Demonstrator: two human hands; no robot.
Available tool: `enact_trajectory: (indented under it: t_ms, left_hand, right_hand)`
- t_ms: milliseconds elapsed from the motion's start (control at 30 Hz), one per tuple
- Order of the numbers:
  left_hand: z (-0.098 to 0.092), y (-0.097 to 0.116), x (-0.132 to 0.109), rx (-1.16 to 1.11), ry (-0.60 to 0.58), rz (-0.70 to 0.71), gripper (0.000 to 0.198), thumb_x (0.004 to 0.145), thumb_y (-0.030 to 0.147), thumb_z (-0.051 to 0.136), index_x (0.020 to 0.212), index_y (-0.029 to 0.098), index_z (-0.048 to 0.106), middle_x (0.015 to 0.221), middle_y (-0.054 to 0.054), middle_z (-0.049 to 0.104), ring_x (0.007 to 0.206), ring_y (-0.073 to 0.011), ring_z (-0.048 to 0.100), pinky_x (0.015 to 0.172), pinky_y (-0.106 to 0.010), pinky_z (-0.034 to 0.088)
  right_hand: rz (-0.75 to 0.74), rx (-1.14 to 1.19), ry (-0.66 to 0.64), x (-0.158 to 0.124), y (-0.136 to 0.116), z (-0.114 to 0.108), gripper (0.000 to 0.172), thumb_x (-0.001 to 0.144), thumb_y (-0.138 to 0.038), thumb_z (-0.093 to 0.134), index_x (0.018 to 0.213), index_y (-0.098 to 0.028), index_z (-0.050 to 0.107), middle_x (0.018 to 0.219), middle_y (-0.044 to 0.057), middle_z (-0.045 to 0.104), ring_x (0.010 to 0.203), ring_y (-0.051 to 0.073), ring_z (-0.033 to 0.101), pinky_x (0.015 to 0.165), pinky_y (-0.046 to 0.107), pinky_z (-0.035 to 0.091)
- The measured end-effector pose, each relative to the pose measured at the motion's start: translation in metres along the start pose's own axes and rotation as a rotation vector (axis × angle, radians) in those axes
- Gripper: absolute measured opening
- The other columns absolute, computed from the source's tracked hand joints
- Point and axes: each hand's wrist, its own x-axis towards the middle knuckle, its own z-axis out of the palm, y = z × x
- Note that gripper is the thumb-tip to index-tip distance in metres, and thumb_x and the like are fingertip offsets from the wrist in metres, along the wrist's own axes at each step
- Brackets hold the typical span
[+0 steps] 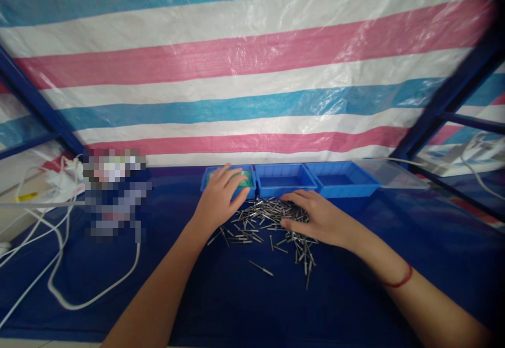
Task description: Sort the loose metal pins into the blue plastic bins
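Many thin metal rivets (256, 216) lie in a loose pile on the dark blue table. My left hand (221, 195) is over the front of the left blue bin, its fingers apart, with nothing visible in it. Green and clear material (246, 178) shows inside that left bin (253, 187), partly hidden by the fingers. At the right part of the pile, my right hand (311, 214) has its thumb and fingers spread over the rivets. One rivet (261, 268) lies apart, nearer the front.
The middle bin (286, 186) and right bin (347, 190) stand beside the left one. A clear plastic lid (394, 174) lies at the right. White cables (71, 306) and a blurred patch are on the left. Blue frame posts (442, 106) flank a striped sheet (252, 58).
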Motion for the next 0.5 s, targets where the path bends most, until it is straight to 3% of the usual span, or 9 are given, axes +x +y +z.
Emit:
enact_trajectory:
  t_ms: [100,200,267,367,433,500]
  left_hand:
    - [0.001,0.021,-0.005,-0.125,-0.113,0.107,0.028,0.091,0.035,0.049,0.113,0.020,0.058,0.119,-0.009,0.059,0.118,-0.0235,0.051,0.102,-0.043,0.039]
    - [0.009,0.041,-0.010,-0.141,-0.253,0.119,0.046,0.087,0.046,0.053,0.124,0.020,0.053,0.135,-0.012,0.048,0.128,-0.0277,0.041,0.106,-0.045,0.035]
    - [0.013,0.048,-0.013,-0.144,-0.331,0.109,0.052,0.086,0.051,0.054,0.128,0.021,0.051,0.138,-0.012,0.047,0.130,-0.0282,0.039,0.108,-0.044,0.034]
    - [0.007,0.048,-0.019,-0.141,-0.412,0.073,0.057,0.085,0.056,0.052,0.130,0.022,0.050,0.139,-0.010,0.046,0.132,-0.0290,0.037,0.110,-0.046,0.030]
    - [-0.004,0.041,-0.028,-0.118,-0.442,0.019,0.067,0.081,0.063,0.052,0.134,0.022,0.046,0.144,-0.011,0.040,0.135,-0.0322,0.031,0.111,-0.049,0.026]
    - [-0.015,0.031,-0.040,-0.102,-0.471,-0.041,0.082,0.074,0.071,0.053,0.139,0.024,0.040,0.149,-0.012,0.031,0.137,-0.0362,0.024,0.111,-0.054,0.024]
  right_hand:
    - [-0.041,0.021,-0.050,-0.003,0.003,0.006,0.049,0.077,-0.042,0.065,0.119,-0.019,0.057,0.116,0.013,0.058,0.105,0.029,0.055,0.089,0.046,0.044]
    - [-0.056,0.143,-0.053,0.000,-0.001,0.006,0.025,0.078,-0.019,0.060,0.103,-0.020,0.061,0.106,0.009,0.061,0.093,0.021,0.059,0.084,0.037,0.048]
    - [-0.049,0.225,-0.052,0.002,-0.006,0.000,0.019,0.077,-0.011,0.054,0.093,-0.020,0.061,0.098,0.005,0.062,0.083,0.017,0.060,0.076,0.032,0.050]
    - [-0.016,0.253,-0.049,0.000,-0.011,-0.013,0.014,0.082,-0.020,0.055,0.094,-0.021,0.062,0.097,0.005,0.064,0.083,0.018,0.061,0.073,0.032,0.051]
    - [-0.004,0.197,-0.031,-0.009,-0.008,-0.018,0.029,0.081,-0.035,0.060,0.107,-0.022,0.060,0.108,0.007,0.063,0.098,0.023,0.060,0.083,0.038,0.051]
    - [0.002,0.117,-0.019,-0.021,0.000,-0.018,0.055,0.077,-0.048,0.064,0.124,-0.022,0.052,0.125,0.010,0.055,0.116,0.028,0.052,0.097,0.045,0.044]
